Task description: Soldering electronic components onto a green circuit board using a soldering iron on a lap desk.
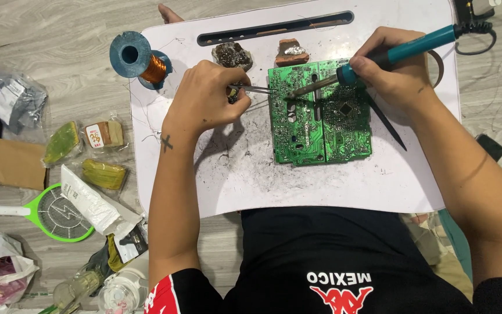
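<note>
green circuit board (319, 113) sits flat on a white lap tray (344, 180), right between the two hands, just past the fingertips of both. right hand (393, 72) has its fingers wrapped tight around a teal-handled soldering iron (402, 51), held like a pen, and the metal tip comes down off the fingers onto the upper left part of the board. left hand (207, 99) has thumb and fingers pinched together on a pair of tweezers (254, 89), whose points poke out from the fingertips to the board's left edge, right next to the iron's tip.

a bit beyond the left fingers there's a dark crusty lump (232, 55), and beyond the iron's tip a brownish holder with a silvery blob (291, 52). further out from the left knuckles is a blue spool of copper wire (140, 61). off the tray, well away from the left wrist, a green racket-shaped bug zapper (47, 212) lies on the floor among plastic bags.
</note>
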